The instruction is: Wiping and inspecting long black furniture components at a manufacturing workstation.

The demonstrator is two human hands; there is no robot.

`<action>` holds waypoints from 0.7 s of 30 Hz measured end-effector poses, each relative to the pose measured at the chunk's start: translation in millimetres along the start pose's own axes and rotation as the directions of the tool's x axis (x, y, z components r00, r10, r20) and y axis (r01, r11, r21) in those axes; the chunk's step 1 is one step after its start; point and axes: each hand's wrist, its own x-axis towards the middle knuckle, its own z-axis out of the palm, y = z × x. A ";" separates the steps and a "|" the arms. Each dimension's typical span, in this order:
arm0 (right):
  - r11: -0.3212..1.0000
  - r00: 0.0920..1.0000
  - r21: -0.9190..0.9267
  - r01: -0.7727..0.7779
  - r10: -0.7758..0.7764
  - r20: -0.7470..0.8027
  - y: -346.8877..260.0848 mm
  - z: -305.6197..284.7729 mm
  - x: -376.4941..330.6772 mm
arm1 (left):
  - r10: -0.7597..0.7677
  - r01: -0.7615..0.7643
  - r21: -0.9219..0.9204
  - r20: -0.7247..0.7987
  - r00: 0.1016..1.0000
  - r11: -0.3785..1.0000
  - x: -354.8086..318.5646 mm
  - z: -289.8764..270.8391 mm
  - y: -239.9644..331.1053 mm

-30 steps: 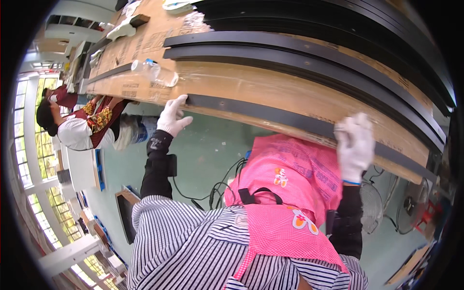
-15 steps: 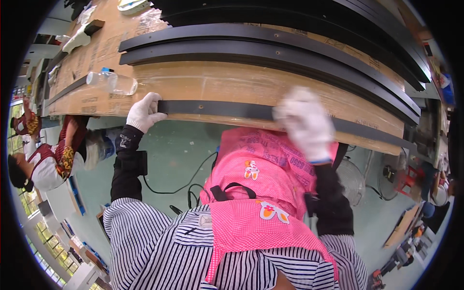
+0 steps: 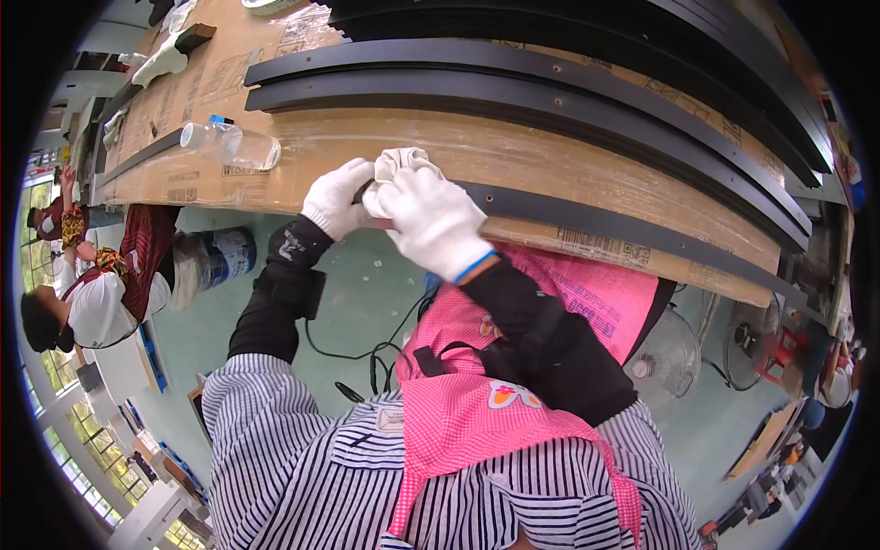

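Observation:
A long dark grey strip [image 3: 587, 217] with small holes lies along the near edge of the cardboard-covered table [image 3: 302, 137]. Its right end juts past the table corner. My gloved left hand [image 3: 337, 200] grips the strip at its left end, fingers closed. Right beside it, my gloved right hand [image 3: 435, 220] is closed on a bunched white cloth [image 3: 405, 161], which is pressed over the strip near that same end. The two hands nearly touch, and they hide the strip's left tip.
Two more dark strips [image 3: 412, 96] lie farther back, before a tall black stack [image 3: 513, 20]. A clear plastic bottle [image 3: 238, 147] rests on its side at left. A fan [image 3: 665, 353] stands on the floor at right. Another person [image 3: 110, 289] is at the left.
My right hand has swept left along the strip to its left end, beside my left hand. My left hand has shifted right. The view has moved slightly.

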 end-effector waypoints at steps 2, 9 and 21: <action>0.992 0.989 0.111 -0.057 0.041 0.139 19.9 -41.0 -12.1 | -0.105 0.110 -0.081 0.065 0.992 0.991 1.3 -9.9 13.8; 0.906 0.930 -0.270 -0.326 0.358 0.079 77.1 -136.9 -95.2 | -0.124 0.122 -0.086 -0.008 0.992 0.989 3.0 -20.6 27.2; 0.819 0.930 0.478 -0.317 0.171 0.324 25.1 -46.9 0.0 | -0.092 0.097 -0.152 0.043 0.995 0.984 7.7 -3.9 8.6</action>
